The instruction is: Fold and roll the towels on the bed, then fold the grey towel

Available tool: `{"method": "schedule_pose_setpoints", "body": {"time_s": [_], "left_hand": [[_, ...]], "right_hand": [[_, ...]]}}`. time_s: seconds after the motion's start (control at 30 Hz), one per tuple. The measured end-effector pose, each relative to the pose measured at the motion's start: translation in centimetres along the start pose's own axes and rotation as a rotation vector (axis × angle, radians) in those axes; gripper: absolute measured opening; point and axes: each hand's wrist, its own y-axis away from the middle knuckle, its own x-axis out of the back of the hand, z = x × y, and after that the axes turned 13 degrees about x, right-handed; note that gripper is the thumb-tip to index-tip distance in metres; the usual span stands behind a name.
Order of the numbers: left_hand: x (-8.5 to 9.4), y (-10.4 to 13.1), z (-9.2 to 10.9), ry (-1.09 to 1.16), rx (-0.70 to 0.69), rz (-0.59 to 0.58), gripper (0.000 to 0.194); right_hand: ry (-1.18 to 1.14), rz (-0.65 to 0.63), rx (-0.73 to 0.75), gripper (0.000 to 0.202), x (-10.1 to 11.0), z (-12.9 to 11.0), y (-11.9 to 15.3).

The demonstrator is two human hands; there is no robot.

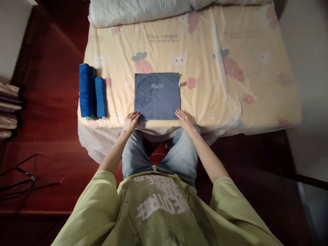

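Note:
A grey-blue towel [157,99] lies flat as a neat rectangle near the front edge of the bed, with small pale lettering toward its far side. My left hand [131,121] is closed on its near left corner, fingers bent over the edge. At the near right corner, my right hand [185,119] has its fingertips on top of the cloth and grips the edge. Both thumbs are mostly hidden. To the left, a large rolled blue towel [86,90] lies beside a smaller rolled blue towel [100,97].
The bed [200,106] has a yellow sheet with carrot and rabbit prints. A pale quilt [138,12] is bunched along the far side. Thin black metal legs [25,174] stand on the dark red floor at left, below a stack of folded-looking items [9,112].

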Motion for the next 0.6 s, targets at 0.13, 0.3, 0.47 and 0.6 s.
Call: {"method": "schedule_pose_setpoints", "body": {"time_s": [0.13, 0.3, 0.47, 0.6], "left_hand": [[0.4, 0.6, -1.2, 0.022, -0.063, -0.009, 0.045], [0.0, 2.3, -2.7, 0.184, -0.139, -0.005, 0.043], [0.0, 0.9, -2.0, 0.374, 0.099, 0.081, 0.037], [1.2, -2.1, -1.3, 0.383, 0.327, 0.011, 0.035]], "right_hand": [[-0.034, -0.007, 0.032, 0.059, 0.3, 0.6, 0.9], [-0.132, -0.028, 0.069, 0.058, 1.3, 0.1, 3.2], [-0.355, 0.187, -0.124, 0.046, 1.1, 0.6, 2.7], [-0.431, 0.281, -0.351, 0.031, 0.9, 2.1, 0.4]]}}
